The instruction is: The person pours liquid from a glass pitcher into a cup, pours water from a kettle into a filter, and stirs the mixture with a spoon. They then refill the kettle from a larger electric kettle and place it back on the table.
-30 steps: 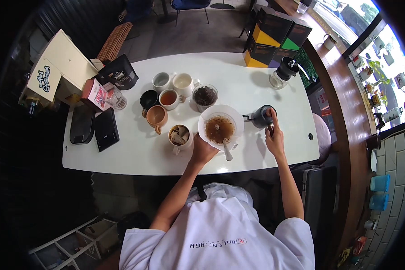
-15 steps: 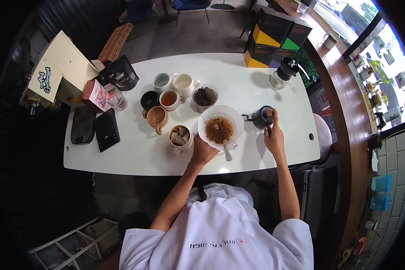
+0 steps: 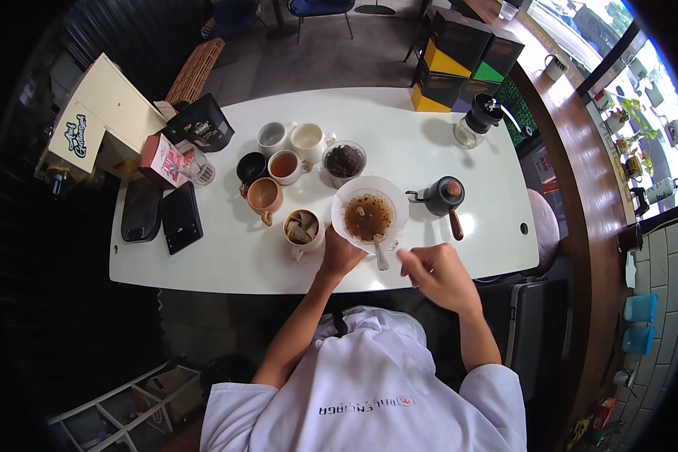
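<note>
My left hand is wrapped round the lower left side of a coffee dripper, partly hidden under its white paper filter. Brown liquid with dark grounds fills the filter. A metal spoon leans in it, handle toward me. My right hand, fingers curled and nothing seen in them, hovers just right of the spoon handle, apart from it. Behind it a dark gooseneck kettle with a wooden knob and handle stands on the table. A glass of dark grounds is beyond the dripper.
Several cups stand to the left, among them one of amber tea and a mug with used tea bags. A coffee grinder and stacked boxes are at the back right. Farther left lie a black tablet-like device and a pouch.
My right hand has let go of the kettle handle and moved left and toward me, near the spoon. The kettle's handle has swung toward me. My left hand stays at the dripper.
</note>
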The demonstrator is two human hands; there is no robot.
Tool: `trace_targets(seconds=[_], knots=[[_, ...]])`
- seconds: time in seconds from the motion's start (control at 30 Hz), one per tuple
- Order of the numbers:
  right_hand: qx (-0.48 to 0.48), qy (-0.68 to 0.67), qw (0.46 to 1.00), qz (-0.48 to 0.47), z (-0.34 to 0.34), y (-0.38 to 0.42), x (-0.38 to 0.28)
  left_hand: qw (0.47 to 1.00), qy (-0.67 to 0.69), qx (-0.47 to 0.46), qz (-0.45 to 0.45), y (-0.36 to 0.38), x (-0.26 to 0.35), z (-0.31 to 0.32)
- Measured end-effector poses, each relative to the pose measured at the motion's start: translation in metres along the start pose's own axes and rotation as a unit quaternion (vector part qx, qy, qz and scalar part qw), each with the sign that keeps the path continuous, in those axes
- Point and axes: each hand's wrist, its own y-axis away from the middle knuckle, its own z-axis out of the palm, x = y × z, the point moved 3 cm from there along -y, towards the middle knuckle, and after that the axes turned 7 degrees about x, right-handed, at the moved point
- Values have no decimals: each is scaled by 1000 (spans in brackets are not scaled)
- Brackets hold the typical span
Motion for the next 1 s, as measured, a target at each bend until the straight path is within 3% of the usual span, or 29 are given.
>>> trace_targets(seconds=[0.07,0.23,0.47,0.53,0.77,1.0], knots=[[-30,87,993,-66,10,5,-10,1000,-6,-3,6,2,-1,1],[-31,80,994,-62,26,1,-14,1000,-16,-9,-7,2,-5,1],[109,105,983,-103,13,-7,-18,1000,29,0,1,4,-7,0],[156,157,964,-146,10,-11,-18,998,2,-60,-25,5,-15,2],[215,64,948,-225,18,-26,-15,998,7,-57,-37,5,-14,2],[223,1,958,-179,15,-35,-2,999,1,-33,-19,4,-13,3]])
